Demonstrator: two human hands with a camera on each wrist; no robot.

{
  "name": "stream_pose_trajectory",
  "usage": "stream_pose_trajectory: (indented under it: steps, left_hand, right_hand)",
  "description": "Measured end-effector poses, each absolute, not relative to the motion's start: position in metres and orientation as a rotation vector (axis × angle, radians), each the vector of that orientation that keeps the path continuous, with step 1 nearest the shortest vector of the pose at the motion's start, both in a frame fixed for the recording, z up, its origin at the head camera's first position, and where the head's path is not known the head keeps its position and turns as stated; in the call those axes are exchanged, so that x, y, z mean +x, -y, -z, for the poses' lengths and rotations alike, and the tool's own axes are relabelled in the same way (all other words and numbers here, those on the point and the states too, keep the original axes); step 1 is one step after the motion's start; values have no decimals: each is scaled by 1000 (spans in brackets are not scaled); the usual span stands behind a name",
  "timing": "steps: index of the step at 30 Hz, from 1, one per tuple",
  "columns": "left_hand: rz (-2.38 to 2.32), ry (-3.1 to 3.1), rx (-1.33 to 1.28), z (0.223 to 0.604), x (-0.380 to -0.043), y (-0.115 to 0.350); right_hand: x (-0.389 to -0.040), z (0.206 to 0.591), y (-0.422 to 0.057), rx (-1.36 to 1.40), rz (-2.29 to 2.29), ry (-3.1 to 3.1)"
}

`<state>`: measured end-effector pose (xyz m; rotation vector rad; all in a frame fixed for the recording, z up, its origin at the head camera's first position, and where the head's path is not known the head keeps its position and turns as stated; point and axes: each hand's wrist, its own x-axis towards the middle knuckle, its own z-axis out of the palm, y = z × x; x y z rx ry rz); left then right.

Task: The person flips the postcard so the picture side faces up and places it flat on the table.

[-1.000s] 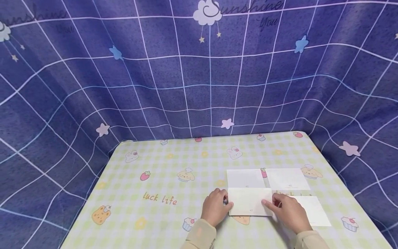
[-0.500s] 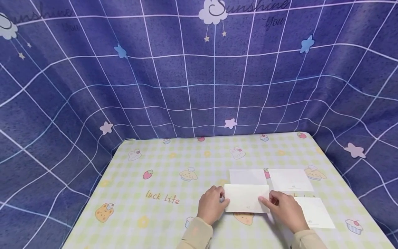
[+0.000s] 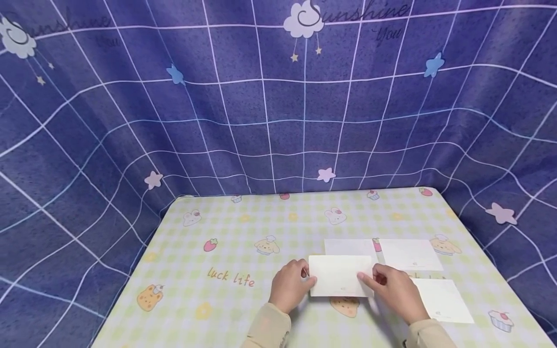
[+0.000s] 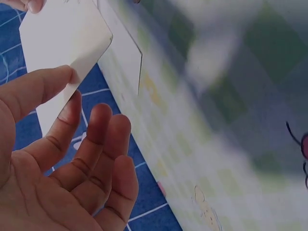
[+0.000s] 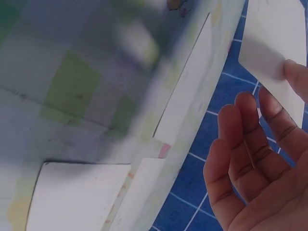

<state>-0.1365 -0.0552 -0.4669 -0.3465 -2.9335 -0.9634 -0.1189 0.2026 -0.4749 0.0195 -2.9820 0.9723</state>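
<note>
A blank-looking white card (image 3: 341, 276) with a tiny mark near its lower edge is held up off the table between both hands. My left hand (image 3: 290, 286) pinches its left side; in the left wrist view the thumb (image 4: 53, 84) lies on the face and the index finger behind. On the opposite side my right hand (image 3: 397, 292) pinches the card, thumb in front. Both hands' other fingers curl loosely, apart from the card. Behind the held card lies a second white card (image 3: 350, 247), partly covered by it in the head view.
Two more white cards lie flat at the right: one farther back (image 3: 412, 254), another nearer (image 3: 446, 302) beside my right hand. A checked tablecloth (image 3: 174, 261) with printed cartoons covers the table. A dark blue grid-patterned curtain (image 3: 278, 135) hangs around the back and sides.
Both hands have moved slightly left and a little away from me with the card between them. The flat cards shift slightly in view as the head camera turns.
</note>
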Motion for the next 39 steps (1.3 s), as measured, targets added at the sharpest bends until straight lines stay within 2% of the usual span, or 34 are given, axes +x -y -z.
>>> stream_pose_trajectory:
  steps: [19,39]
  left_hand:
    - [1008,2907,-356,451,-135,79]
    - [1236,2847,-370,456,-133,100]
  right_hand:
    - [-122,463,-181,104,-998,2916]
    - [-118,458,-170,121,-1001,2929]
